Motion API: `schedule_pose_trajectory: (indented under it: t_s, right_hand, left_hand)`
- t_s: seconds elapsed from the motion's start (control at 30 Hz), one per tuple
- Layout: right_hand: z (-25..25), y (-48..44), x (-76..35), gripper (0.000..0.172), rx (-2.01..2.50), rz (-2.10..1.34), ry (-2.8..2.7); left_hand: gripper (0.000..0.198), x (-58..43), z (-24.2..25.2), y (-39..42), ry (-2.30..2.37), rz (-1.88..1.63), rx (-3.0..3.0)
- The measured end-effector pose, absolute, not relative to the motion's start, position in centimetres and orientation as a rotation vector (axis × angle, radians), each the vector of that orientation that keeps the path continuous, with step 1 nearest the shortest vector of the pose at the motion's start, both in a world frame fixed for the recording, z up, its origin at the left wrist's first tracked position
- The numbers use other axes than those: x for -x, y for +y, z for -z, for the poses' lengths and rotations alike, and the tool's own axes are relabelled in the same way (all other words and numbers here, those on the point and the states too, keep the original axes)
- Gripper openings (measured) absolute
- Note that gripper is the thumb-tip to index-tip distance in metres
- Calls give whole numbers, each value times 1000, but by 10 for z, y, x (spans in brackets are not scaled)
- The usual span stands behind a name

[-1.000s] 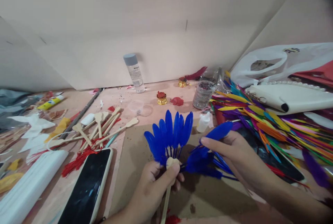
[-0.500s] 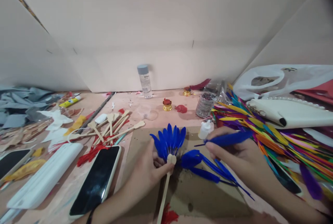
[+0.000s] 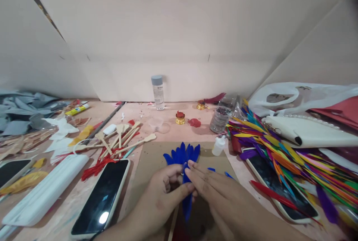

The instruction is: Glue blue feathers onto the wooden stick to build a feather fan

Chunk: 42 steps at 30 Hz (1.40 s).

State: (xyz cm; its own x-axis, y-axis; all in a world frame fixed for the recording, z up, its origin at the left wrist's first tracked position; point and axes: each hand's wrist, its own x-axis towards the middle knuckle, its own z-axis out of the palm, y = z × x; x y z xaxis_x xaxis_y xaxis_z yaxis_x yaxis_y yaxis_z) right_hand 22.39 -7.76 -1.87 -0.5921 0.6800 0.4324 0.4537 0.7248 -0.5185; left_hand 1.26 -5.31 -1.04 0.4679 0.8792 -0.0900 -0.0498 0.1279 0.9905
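Note:
A fan of blue feathers (image 3: pixel 181 154) spreads from the head of a wooden stick (image 3: pixel 173 222), above a brown cardboard sheet (image 3: pixel 145 155). My left hand (image 3: pixel 163 190) grips the fan near the stick's head, its thumb lying across the front. My right hand (image 3: pixel 218 190) brings its fingertips to the same spot, closed on a single blue feather (image 3: pixel 187 209) that points down toward me over the stick. The stick's head is hidden by fingers and feather. More loose blue feathers (image 3: pixel 228 175) show just behind my right hand. A small white dropper bottle (image 3: pixel 219 146) stands at the sheet's far right.
Multicoloured feathers (image 3: pixel 279 151) heap at the right, partly over a phone (image 3: pixel 268 174). Left of the cardboard lie another phone (image 3: pixel 102 196), a white power bank (image 3: pixel 46 192) and wooden sticks (image 3: pixel 120 136). A clear bottle (image 3: pixel 158 93) stands by the white partition (image 3: pixel 181 39).
My right hand has moved left with the blue feather to the fan's centre, and the feather now points down. A red feather and the right-hand phone have come into clearer view.

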Motion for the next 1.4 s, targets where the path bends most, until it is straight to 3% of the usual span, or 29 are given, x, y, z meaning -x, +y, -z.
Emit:
schedule_pose_trajectory:
  t_s: [0.07, 0.17, 0.23, 0.37, 0.53, 0.67, 0.87, 1.17, 1.4]
  right_hand:
    - [10, -72, -232, 78, 932, -412, -2262]
    - [-3, -53, -256, 33, 1259, -225, -1896]
    - [-3, -35, -274, 22, 1499, -283, -1684]
    - [23, -7, -293, 53, 1596, -626, -1571]
    - [52, 4, -281, 21, 1531, -776, -1539]
    - [45, -3, -273, 26, 1473, -820, -1469]
    - [21, -22, -262, 31, 1161, -1268, -1189]
    - [15, -32, -263, 38, 1056, -1468, -934]
    - [20, -34, -258, 28, 997, -1545, -734]
  left_hand:
    - [15, -12, 12, -49, 874, -811, -1275]
    - [16, -11, 14, -44, 946, -845, -1277]
    - [16, -11, 14, -40, 969, -871, -1228]
    - [18, -12, 19, -32, 958, -924, -1108]
    - [27, -8, 30, -27, 957, -963, -924]
    - [41, -6, 33, -31, 982, -915, -882]
    - [58, -6, 35, -36, 1019, -905, -908]
    - [40, -7, 31, -40, 963, -940, -1108]
    - [31, -11, 27, -44, 866, -762, -1088]
